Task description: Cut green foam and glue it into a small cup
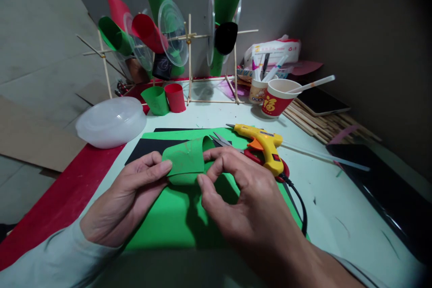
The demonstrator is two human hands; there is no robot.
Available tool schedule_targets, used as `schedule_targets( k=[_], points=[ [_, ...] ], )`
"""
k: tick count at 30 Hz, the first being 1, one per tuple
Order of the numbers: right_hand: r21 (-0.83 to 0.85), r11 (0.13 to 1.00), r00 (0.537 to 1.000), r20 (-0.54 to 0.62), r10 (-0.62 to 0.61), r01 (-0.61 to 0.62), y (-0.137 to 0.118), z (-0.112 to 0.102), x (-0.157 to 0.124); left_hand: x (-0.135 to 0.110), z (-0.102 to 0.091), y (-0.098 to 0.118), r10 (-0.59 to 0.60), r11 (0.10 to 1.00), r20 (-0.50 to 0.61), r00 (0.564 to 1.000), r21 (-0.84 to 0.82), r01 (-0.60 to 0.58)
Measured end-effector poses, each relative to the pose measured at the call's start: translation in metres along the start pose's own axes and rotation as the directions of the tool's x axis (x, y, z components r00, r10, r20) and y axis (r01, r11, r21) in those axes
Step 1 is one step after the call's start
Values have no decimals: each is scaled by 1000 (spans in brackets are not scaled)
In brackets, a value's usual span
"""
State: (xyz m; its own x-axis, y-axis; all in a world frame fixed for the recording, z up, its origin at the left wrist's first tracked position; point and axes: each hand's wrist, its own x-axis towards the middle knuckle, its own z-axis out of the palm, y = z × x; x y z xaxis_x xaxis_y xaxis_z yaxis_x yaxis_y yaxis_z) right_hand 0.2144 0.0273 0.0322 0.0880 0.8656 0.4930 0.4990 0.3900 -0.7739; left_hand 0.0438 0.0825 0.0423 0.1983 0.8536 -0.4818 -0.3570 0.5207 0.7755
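Note:
A green foam-paper tube (185, 157), its edges overlapping, is held above the green sheets (162, 220). My left hand (135, 191) pinches its left end between thumb and fingers. At its right end, my right hand (239, 189) grips the rim, with the index finger partly inside the opening and the thumb at the lower edge. Just beyond my right hand lie a yellow glue gun (261, 137) and scissors with red handles (253, 156), partly covered by the glue gun.
Behind stands a stick frame (189, 60) carrying clear discs and coloured tubes. A green cup (155, 100) and red cup (175, 97) stand before it. At left is a whitish plastic bowl (111, 121); at right, a paper cup (278, 99), wooden sticks (324, 126) and a black phone-like slab (381, 189).

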Motion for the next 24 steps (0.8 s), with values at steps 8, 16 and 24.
schedule_targets(
  k=[8,16,24],
  points=[
    [9,1000,1000,6,9,-9,0,2,-2,2,1,0,45,997,-24,999,57,-43],
    [9,999,999,4,51,-51,0,5,-5,0,-2,0,66,997,-27,997,47,-64],
    [49,987,987,-41,156,-154,-4,6,-7,-1,-2,-1,73,993,-23,997,98,-70]
  ],
)
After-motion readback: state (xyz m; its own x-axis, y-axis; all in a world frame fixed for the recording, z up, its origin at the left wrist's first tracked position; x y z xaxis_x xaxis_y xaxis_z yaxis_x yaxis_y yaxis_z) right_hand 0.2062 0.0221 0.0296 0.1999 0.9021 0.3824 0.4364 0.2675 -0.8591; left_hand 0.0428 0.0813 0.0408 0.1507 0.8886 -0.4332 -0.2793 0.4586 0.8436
